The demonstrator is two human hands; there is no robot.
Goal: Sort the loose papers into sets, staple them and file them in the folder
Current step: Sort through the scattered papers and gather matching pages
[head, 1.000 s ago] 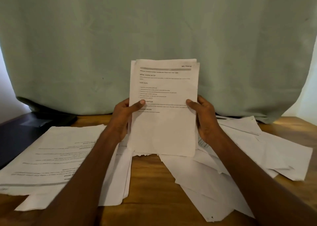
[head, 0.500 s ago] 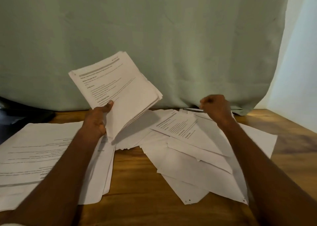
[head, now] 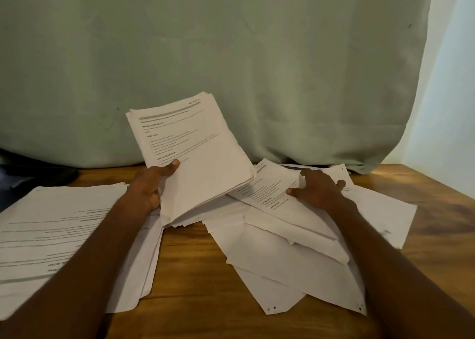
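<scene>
Wooden table [head: 190,266] shows bare in a strip between the two paper spreads and along the right edge, where it runs to the pale wall [head: 447,94]. A green curtain [head: 231,55] hangs down to the table's back edge, closing off the far side. At the far left a dark object [head: 33,174] sits by the curtain; what it is cannot be told.

The left hand [head: 149,187] grips a thick stack [head: 195,156] of printed sheets, thumb on top, the stack tilted and raised with its lower edge near the table. The right hand [head: 317,188] lies with fingers spread and fairly straight on the top sheet [head: 272,194] of a loose pile [head: 295,256] at right, whose sheets overlap at odd angles, some blank side up, two with punched corners toward the near edge. A flatter spread of pages [head: 59,236] lies at left, print facing away.

Half a second ago the right hand was a raised fist above the pile; now it is down and flat on it. The stack has swung lower and nearer the centre.
</scene>
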